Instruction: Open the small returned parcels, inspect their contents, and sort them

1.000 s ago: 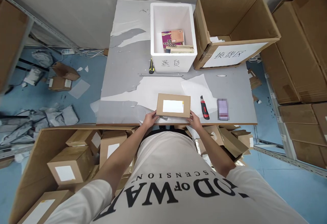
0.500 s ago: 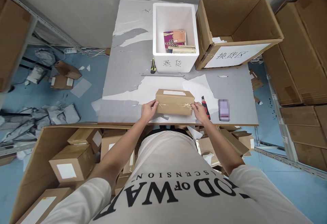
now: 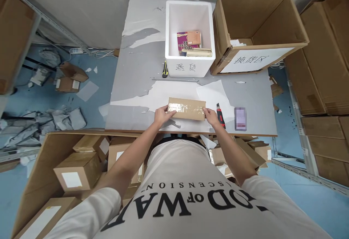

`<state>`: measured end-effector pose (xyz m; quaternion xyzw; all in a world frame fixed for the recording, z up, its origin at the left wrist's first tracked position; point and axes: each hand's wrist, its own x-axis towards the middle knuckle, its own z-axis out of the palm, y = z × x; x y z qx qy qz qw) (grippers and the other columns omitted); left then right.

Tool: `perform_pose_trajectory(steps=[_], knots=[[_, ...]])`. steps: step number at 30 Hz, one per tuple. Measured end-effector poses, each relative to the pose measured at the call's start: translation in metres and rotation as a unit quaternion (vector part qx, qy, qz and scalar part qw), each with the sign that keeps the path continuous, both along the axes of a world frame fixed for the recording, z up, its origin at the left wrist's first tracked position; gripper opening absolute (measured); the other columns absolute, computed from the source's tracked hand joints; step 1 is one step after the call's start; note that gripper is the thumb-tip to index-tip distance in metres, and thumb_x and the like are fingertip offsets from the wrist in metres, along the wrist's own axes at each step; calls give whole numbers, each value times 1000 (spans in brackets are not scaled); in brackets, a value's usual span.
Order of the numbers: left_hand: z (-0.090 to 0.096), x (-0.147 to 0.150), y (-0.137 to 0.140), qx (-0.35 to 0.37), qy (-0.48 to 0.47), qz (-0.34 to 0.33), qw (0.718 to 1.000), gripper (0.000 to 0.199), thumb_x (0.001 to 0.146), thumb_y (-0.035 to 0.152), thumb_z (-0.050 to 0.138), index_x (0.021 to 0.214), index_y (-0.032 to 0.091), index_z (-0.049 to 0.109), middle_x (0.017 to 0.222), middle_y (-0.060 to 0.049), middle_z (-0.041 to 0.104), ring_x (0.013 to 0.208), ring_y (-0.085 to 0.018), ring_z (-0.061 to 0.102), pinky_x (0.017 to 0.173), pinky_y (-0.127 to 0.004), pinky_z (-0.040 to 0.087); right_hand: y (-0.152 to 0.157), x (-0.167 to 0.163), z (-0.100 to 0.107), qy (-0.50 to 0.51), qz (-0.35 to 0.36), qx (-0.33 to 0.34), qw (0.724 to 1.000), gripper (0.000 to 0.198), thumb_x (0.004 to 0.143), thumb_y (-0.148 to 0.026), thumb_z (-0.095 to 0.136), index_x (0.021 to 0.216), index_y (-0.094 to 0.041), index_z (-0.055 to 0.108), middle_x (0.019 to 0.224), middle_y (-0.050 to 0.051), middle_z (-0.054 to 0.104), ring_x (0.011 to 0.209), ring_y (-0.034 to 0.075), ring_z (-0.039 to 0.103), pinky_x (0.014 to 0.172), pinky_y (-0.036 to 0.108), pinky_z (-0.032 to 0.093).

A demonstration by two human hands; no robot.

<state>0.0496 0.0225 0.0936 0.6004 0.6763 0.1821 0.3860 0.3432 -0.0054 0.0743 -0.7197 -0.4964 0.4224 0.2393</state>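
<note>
A small brown cardboard box [image 3: 188, 108] is held between my hands over the front part of the table, a taped face turned up. My left hand [image 3: 163, 116] grips its left end, the thumb lying on the top face. At the right end, my right hand [image 3: 211, 116] pinches the corner. Just right of that hand lies a red and black utility knife [image 3: 221, 116]. A phone [image 3: 240, 118] rests further right. Behind the box, a yellow and black utility knife [image 3: 165, 69] lies beside the white foam box [image 3: 190, 67].
Books [image 3: 191, 46] lie inside the foam box. A large open carton [image 3: 261, 59] with a handwritten label stands at the table's back right. Below the front edge, a big carton [image 3: 35, 181] on the left holds several parcels. Stacked cartons [image 3: 321, 61] line the right side.
The small box has been tipped so its white-labelled face no longer shows and a taped face is up. My left thumb has moved onto the top. The view has shifted slightly.
</note>
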Motion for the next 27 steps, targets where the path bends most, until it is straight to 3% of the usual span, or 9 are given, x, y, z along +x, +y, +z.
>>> perform_pose_trajectory(steps=[5, 11, 16, 18, 20, 23, 27], knots=[[-6, 2, 1, 5, -35, 31, 999, 50, 67, 53, 71, 105, 21, 72, 93, -5, 74, 87, -23, 67, 77, -29, 50, 7, 3, -9, 50, -30, -32, 998, 59, 81, -67, 45, 93, -14, 69, 75, 6, 69, 69, 18, 61, 67, 30, 50], [-8, 4, -4, 24, -48, 34, 998, 48, 70, 52, 70, 106, 20, 70, 96, -6, 74, 90, -23, 67, 81, -32, 50, 4, 3, -15, 91, -50, -45, 994, 60, 80, -67, 46, 104, -15, 65, 86, 5, 69, 63, 13, 59, 63, 29, 52], [-10, 8, -10, 45, -30, 61, 997, 72, 73, 52, 68, 132, 14, 51, 123, -15, 64, 110, -27, 62, 93, -37, 48, 2, 0, -18, 109, -63, -37, 991, 60, 80, -67, 46, 103, -15, 65, 90, 6, 69, 67, 15, 59, 64, 29, 52], [-9, 9, -12, 72, -12, 50, 996, 72, 79, 50, 63, 137, 12, 44, 132, -18, 56, 121, -28, 55, 99, -39, 45, 0, 4, -18, 113, -68, -24, 991, 60, 82, -65, 44, 108, -15, 63, 95, 7, 68, 71, 16, 60, 66, 30, 52], [-7, 10, -16, 117, 16, 29, 993, 64, 86, 47, 55, 137, 11, 43, 140, -19, 49, 130, -29, 46, 106, -41, 39, -4, 14, -20, 80, -94, 6, 992, 57, 85, -61, 39, 114, -16, 60, 102, 9, 66, 77, 17, 61, 72, 33, 52], [-2, 12, -27, 196, 57, -51, 978, 52, 90, 42, 48, 132, 12, 48, 146, -18, 41, 139, -28, 34, 112, -43, 32, -16, 38, -29, -67, -142, 44, 987, 49, 87, -49, 41, 116, -13, 58, 110, 14, 62, 96, 23, 59, 89, 40, 46], [-1, 18, -48, 233, 99, -226, 941, 40, 91, 37, 47, 124, 17, 56, 141, -15, 47, 138, -29, 34, 113, -49, 27, -33, 68, -44, -242, -135, -49, 960, 44, 78, -34, 57, 117, -13, 55, 121, 20, 53, 116, 31, 48, 98, 46, 39]])
